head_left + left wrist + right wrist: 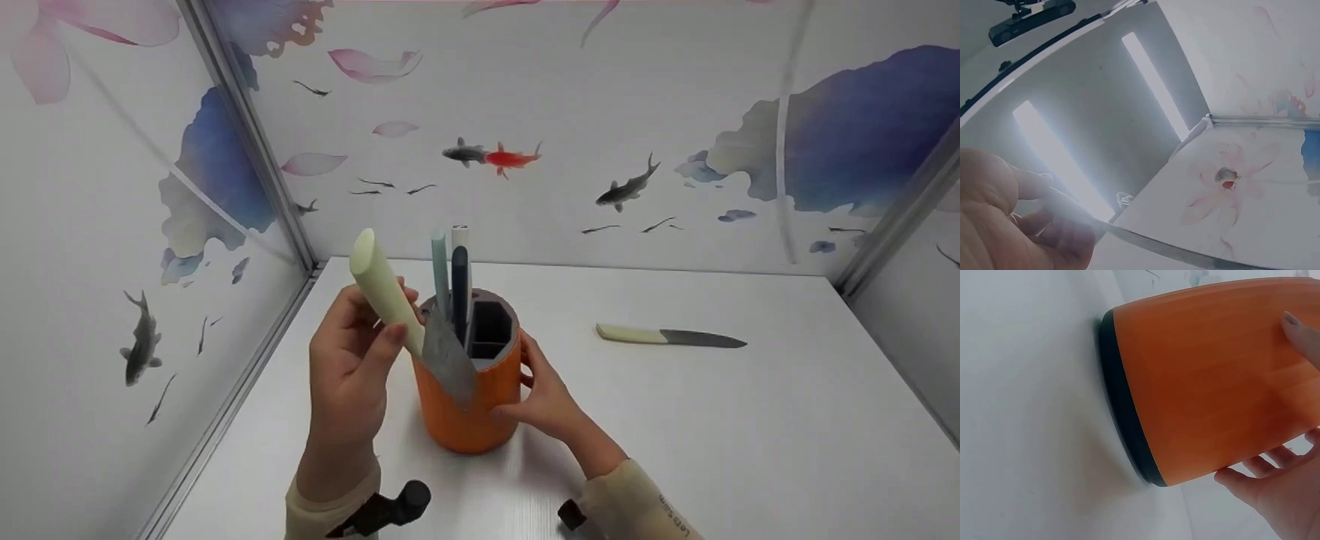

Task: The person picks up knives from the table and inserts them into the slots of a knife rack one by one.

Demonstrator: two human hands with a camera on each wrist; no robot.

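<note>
My left hand point(349, 367) grips the pale green handle of a kitchen knife point(386, 296), thumb in front. Its grey blade point(450, 364) slants down to the right, overlapping the front of the orange knife holder point(457, 427) in the head view. My right hand point(551, 394) holds the holder from its right side; in the right wrist view the thumb lies along the orange wall point(1202, 382) and the fingers point(1238, 484) curl round the other side. A teal handle point(439, 270), a dark blue handle point(460, 277) and a white handle point(460, 235) stand upright in the holder's left part.
Another knife point(667, 336) with a pale handle lies on the white table point(750, 420) to the right, its blade pointing right. Dark dividers point(491, 337) split the holder's opening. Printed walls point(555, 90) with fish and petals enclose the table at the back and sides.
</note>
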